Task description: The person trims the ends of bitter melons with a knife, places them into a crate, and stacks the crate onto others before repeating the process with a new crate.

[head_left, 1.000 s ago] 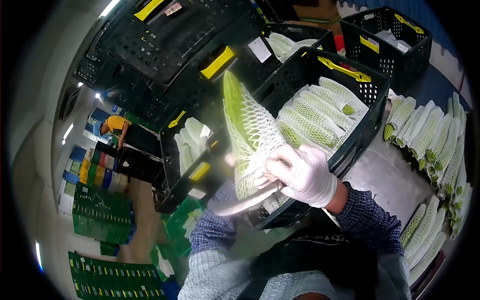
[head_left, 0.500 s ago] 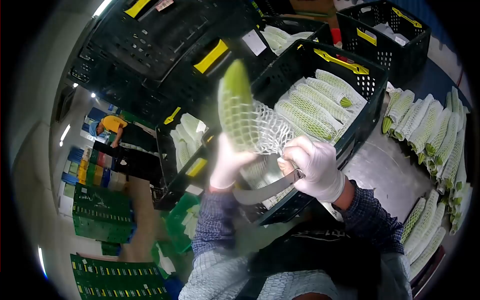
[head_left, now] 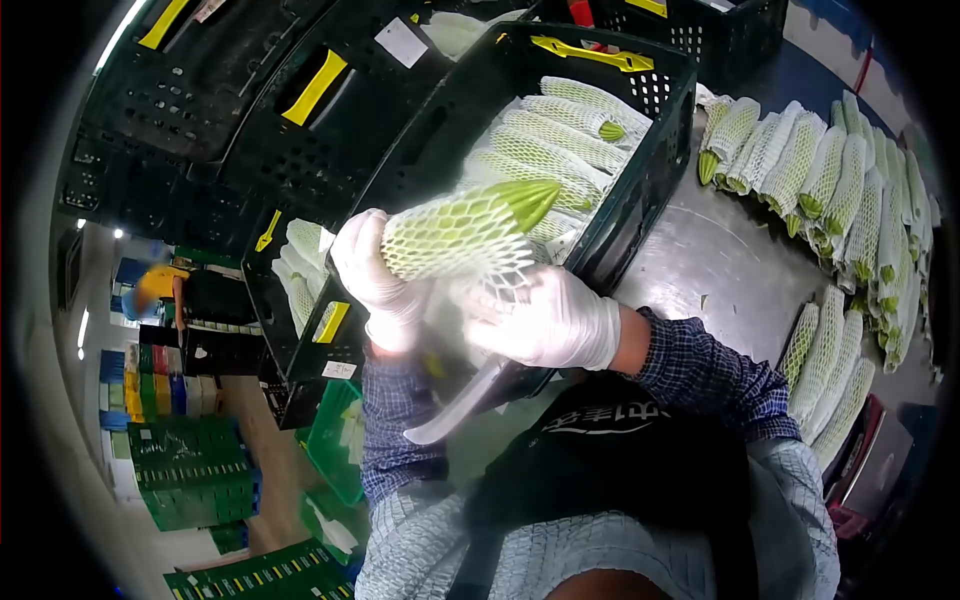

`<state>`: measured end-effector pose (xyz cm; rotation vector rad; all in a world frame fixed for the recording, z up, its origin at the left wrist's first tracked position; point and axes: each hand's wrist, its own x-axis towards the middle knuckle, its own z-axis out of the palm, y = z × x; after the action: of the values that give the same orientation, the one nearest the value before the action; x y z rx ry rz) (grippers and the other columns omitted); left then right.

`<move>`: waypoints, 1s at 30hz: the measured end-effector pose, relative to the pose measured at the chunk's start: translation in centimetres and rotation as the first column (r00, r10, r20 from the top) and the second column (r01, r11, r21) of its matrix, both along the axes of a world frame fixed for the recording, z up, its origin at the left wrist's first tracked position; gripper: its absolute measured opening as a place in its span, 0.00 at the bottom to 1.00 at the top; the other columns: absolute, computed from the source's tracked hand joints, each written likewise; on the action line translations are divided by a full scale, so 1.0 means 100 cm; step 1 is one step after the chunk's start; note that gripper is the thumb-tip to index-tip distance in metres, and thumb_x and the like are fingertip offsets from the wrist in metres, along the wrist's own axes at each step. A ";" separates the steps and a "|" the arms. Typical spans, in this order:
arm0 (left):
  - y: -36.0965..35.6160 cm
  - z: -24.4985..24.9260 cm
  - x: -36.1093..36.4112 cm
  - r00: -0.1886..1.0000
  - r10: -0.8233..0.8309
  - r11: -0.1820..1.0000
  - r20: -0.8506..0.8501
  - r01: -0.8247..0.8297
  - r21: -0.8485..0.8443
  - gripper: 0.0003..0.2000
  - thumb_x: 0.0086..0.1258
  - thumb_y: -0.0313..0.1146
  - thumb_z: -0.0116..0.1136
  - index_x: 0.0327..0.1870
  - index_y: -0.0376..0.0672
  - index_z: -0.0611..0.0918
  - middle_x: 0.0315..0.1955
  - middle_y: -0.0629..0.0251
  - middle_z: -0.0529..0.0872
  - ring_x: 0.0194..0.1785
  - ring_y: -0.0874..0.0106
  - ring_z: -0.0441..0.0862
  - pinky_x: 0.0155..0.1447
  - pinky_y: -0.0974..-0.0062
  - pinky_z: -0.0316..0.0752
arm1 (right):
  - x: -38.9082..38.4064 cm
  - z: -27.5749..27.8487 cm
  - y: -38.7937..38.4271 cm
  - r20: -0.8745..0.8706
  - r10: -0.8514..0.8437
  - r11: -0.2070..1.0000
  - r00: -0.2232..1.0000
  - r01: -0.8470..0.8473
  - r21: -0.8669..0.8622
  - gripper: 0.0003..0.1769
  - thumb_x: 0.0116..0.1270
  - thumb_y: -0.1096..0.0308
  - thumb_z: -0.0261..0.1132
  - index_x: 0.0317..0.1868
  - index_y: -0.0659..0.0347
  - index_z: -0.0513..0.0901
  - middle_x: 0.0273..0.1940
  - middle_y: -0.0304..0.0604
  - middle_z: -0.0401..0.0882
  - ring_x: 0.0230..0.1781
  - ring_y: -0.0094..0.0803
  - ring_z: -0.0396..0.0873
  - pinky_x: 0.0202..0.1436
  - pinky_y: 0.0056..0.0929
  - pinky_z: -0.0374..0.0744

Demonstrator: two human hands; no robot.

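Head cam: left hand (head_left: 378,275) closed around the netted gourd (head_left: 465,228), green tip out toward 2 o'clock. Right hand (head_left: 548,318) mostly closed, fingers bunched at the net's loose edge (head_left: 508,268), knife (head_left: 460,405) in grip, blade toward 8 o'clock. Gourd sits at right hand's 11. Black crate (head_left: 640,215) of netted gourds beyond, 1 o'clock.
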<state>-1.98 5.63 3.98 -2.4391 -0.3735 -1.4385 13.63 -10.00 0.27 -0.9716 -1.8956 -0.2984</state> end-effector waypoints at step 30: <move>-0.022 0.021 -0.009 0.321 0.331 -0.399 0.887 0.900 -0.176 0.21 0.65 0.31 0.67 0.57 0.34 0.77 0.50 0.48 0.84 0.54 0.55 0.84 0.61 0.53 0.82 | 0.047 0.069 -0.011 -0.667 -0.357 0.934 0.654 0.255 -0.250 0.11 0.69 0.75 0.63 0.52 0.63 0.81 0.32 0.33 0.79 0.30 0.13 0.72 0.34 0.17 0.74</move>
<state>-2.85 3.46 6.03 -2.1967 -1.1601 -4.4323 18.29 -11.06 7.15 -1.2792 -1.0418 0.0275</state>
